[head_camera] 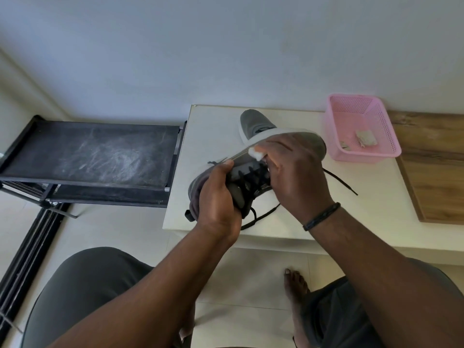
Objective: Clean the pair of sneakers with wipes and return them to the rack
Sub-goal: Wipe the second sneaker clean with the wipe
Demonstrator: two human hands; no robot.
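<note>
From my feed, the biggest thing is the black shoe rack (93, 156) on the left, its dusty top shelf bare and smeared with pale marks, standing just beside the white bench (216, 121). A wooden board (434, 167) lies on the right end of the bench. On the bench near the wall sits a pink basket (361, 126) with a crumpled used wipe (366, 138) lying in it. Over the middle of the bench I see a grey sneaker (308, 144) held up on its side, white sole turned toward the wall, black laces (341, 182) trailing down onto the bench. Behind it, the second grey sneaker (253, 124) rests on the bench, only its end showing. The left hand (218, 197) has its grip wrapped round the heel and collar of the lifted sneaker, thumb along the upper. The right hand (293, 167), a dark band at the wrist, has its grip closed on a small white wipe (256, 153), pressing it against the sneaker's side near the sole edge.
</note>
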